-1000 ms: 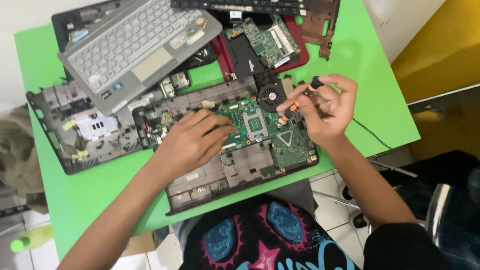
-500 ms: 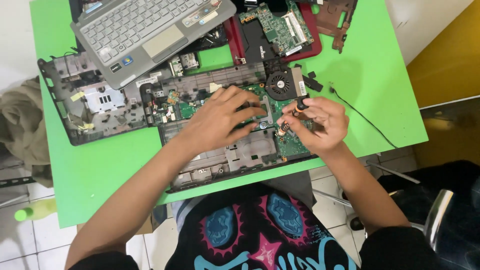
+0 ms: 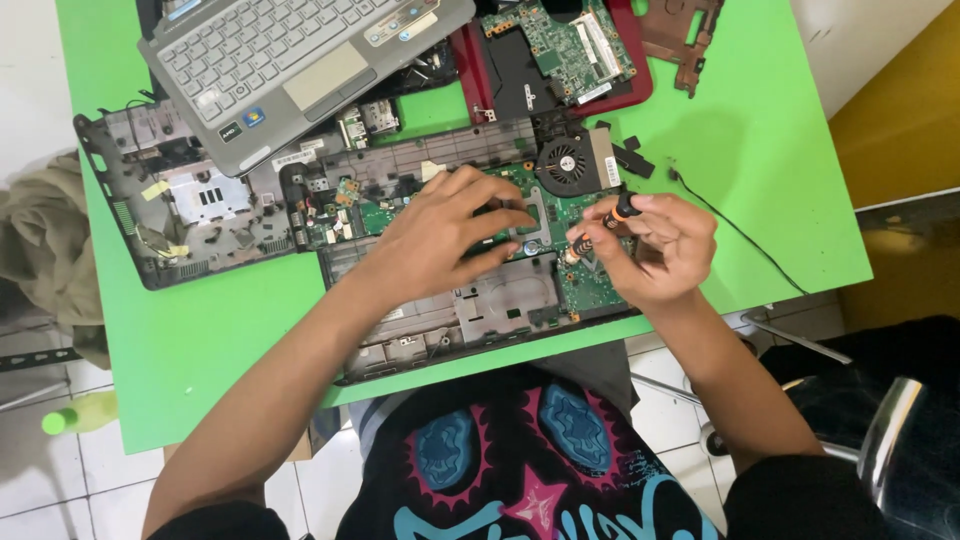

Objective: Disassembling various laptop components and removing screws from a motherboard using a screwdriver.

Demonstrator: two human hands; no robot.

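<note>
We pressed our left hand [image 3: 440,235] flat, fingers spread, on the green motherboard [image 3: 570,270] in the opened laptop base [image 3: 470,310]; our right hand [image 3: 665,245] pinched a small orange-black screwdriver [image 3: 600,222], tip angled down onto the board.

Matt green table [image 3: 780,150], glossy green circuit board [image 3: 590,285], silver plastic keyboard [image 3: 290,50]

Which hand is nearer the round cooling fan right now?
Right. The right hand, holding a small screwdriver, sits just below and right of the cooling fan. The left hand lies flat on the green board, farther left and below.
</note>
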